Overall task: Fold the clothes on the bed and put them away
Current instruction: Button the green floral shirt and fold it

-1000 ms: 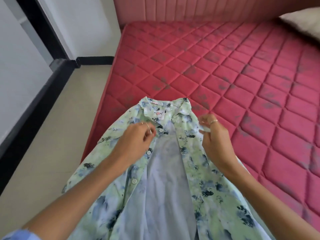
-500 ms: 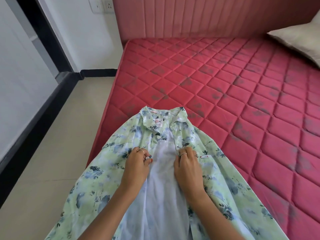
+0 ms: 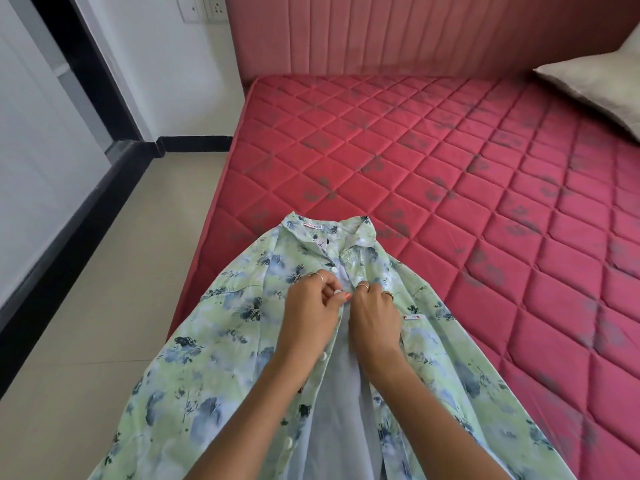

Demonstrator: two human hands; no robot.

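Observation:
A light green shirt [image 3: 225, 334] with blue floral print lies face up on the red quilted mattress [image 3: 450, 202], collar pointing away from me, its front open below the chest. My left hand [image 3: 313, 311] pinches the left placket at a white button. My right hand [image 3: 375, 315] pinches the right placket edge right beside it. Both hands meet at the chest, just below the collar [image 3: 329, 233]. The shirt's left side hangs over the mattress edge.
A beige pillow [image 3: 588, 84] lies at the far right of the bed by the pink padded headboard [image 3: 381, 36]. Tiled floor [image 3: 104, 271] runs along the left of the bed, bounded by a black-framed sliding door [image 3: 52, 220].
My hands came together from apart near the collar and now pinch the two plackets at the chest. The view has tilted up, showing more headboard and pillow.

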